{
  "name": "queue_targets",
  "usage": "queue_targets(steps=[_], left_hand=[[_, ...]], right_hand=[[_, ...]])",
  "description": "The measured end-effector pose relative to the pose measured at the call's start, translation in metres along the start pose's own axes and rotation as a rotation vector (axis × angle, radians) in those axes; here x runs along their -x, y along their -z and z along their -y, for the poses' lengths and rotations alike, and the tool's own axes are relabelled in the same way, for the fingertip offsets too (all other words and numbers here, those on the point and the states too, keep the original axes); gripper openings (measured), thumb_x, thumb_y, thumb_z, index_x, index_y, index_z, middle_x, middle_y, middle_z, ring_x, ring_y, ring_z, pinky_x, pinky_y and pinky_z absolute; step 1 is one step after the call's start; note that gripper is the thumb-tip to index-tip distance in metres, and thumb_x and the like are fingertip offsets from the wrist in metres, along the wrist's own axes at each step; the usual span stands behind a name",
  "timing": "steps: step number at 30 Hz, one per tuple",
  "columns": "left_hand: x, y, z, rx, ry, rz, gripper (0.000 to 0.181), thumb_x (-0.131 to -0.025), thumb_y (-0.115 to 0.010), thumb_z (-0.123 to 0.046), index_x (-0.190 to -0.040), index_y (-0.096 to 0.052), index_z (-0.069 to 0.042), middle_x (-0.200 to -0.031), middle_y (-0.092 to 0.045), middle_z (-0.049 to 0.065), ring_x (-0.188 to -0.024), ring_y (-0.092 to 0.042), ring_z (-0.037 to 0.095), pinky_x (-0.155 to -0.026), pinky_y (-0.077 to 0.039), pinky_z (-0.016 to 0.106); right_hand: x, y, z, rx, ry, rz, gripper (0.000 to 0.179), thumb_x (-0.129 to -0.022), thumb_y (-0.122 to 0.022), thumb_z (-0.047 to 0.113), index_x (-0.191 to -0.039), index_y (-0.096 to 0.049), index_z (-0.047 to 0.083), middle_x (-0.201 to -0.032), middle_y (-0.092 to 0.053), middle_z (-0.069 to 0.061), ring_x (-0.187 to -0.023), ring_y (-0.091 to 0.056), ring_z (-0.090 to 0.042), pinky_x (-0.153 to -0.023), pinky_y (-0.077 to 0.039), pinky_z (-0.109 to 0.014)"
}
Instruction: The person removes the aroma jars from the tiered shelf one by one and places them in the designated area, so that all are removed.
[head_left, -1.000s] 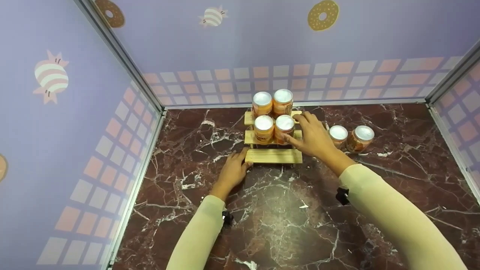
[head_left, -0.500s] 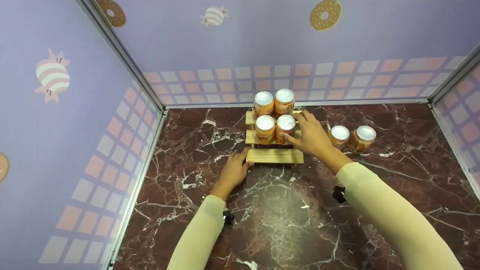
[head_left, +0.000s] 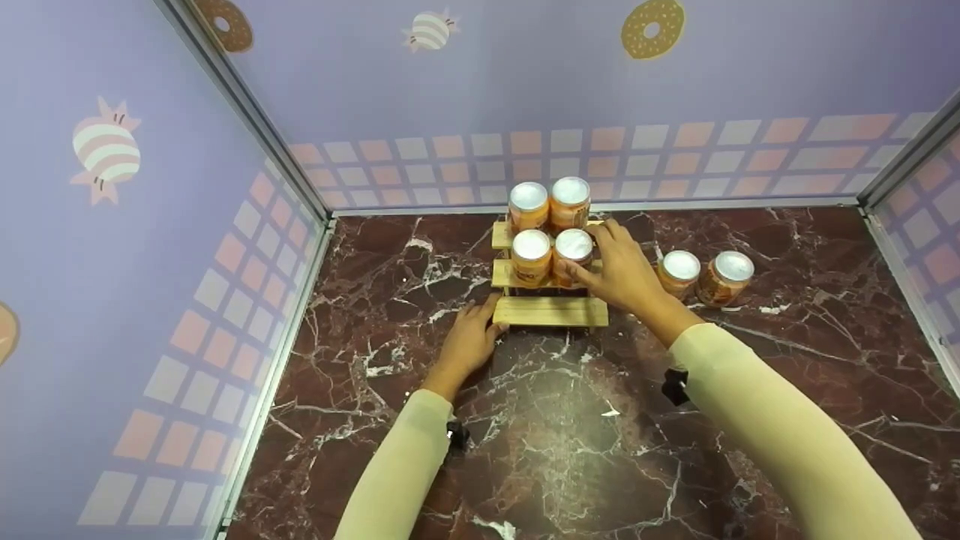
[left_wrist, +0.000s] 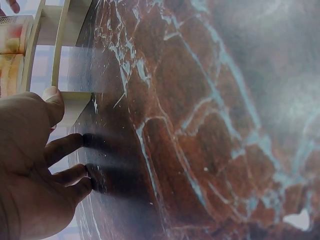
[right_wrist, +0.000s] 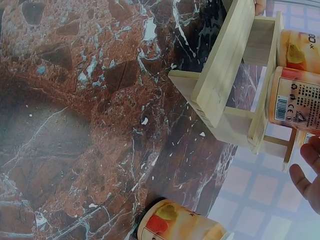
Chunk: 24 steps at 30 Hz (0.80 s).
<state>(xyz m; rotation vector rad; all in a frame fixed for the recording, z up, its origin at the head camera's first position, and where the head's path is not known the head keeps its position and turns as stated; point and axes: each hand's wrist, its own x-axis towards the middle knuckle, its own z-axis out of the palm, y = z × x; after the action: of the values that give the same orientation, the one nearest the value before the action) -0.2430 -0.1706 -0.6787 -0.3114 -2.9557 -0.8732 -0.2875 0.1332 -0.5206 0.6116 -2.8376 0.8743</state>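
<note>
A small three-tier wooden rack (head_left: 551, 311) stands near the back wall. Two orange fruit cans with pale lids, the left one (head_left: 528, 210) and the right one (head_left: 570, 202), occupy its top tier. The middle tier bears another pair, a left can (head_left: 531, 262) and a right can (head_left: 574, 251). My right hand (head_left: 622, 270) holds that right can, thumb in front and fingers at its far side. At the rack's lower left corner, my left hand (head_left: 469, 341) grips the frame; in the left wrist view its thumb (left_wrist: 54, 105) lies on the lowest plank.
Two more fruit cans, one nearer (head_left: 679, 274) and one farther right (head_left: 725, 277), stand on the dark red marbled table (head_left: 555, 435) right of the rack. Lilac patterned panels, including the back wall (head_left: 450, 97) and left wall (head_left: 150, 262), enclose the table.
The whole scene shifts very slightly rightward in the head view. Both hands keep their places at the rack and the middle-tier can, and no can has visibly moved relative to the rack.
</note>
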Motion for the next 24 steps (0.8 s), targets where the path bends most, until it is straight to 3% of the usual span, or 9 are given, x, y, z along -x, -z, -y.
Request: queue_targets(steps=[10,24], left_hand=[[0.0000,-0.0005,-0.0004,0.009,0.010,0.001,0.069,-0.108,-0.070,-0.041,-0.169,-0.048,-0.017,-0.150,-0.069,0.024,-0.155,-0.048,0.054,-0.132,-0.040,0.063],[-0.0003,-0.0006,-0.0021,-0.034,0.031,0.009,0.068,-0.109,-0.069,-0.040,-0.170,-0.046,-0.019,-0.153,-0.068,0.020,-0.156,-0.049,0.051,-0.132,-0.041,0.059]], right_hand=[[-0.0008,-0.0020,0.0011,-0.028,-0.016,0.003,0.071,-0.101,-0.080,0.042,-0.151,-0.055,-0.002,-0.147,-0.056,-0.026,-0.145,-0.053,-0.046,-0.122,-0.044,-0.071],[0.0058,0.0045,-0.0019,-0.038,0.013,-0.061,0.065,-0.098,-0.083,0.040,-0.141,-0.060,-0.002,-0.139,-0.059,-0.023,-0.128,-0.060,-0.045,-0.113,-0.051,-0.066]])
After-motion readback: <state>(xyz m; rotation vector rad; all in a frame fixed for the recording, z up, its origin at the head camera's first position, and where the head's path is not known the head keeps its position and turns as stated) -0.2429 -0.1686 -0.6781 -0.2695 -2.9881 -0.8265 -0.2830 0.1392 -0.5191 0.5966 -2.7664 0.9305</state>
